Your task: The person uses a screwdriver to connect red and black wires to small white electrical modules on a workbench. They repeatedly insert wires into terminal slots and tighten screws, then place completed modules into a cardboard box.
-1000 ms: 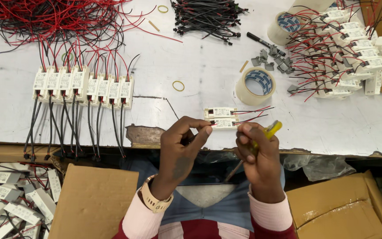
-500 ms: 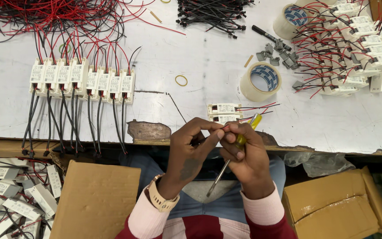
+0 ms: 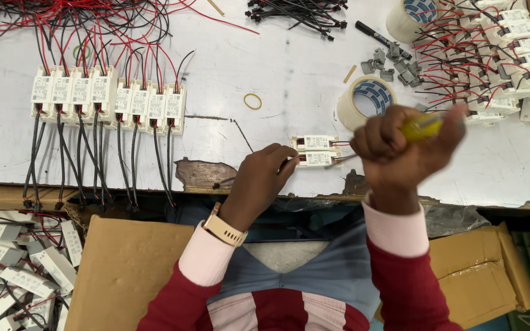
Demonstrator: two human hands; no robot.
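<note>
White driver modules (image 3: 316,151) lie stacked at the table edge, left hand (image 3: 260,181) pinching their near end; right hand (image 3: 400,153) just beside, fisted around a yellow-handled screwdriver (image 3: 423,125).

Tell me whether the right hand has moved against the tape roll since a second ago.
Yes. The right hand, gripping a yellow-handled tool, has risen from the table edge up toward the tape roll, now overlapping its lower right side.

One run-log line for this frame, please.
left hand: fingers on two stacked white modules | right hand: raised, fisted on yellow-handled tool, blurred | surface: white table
</note>
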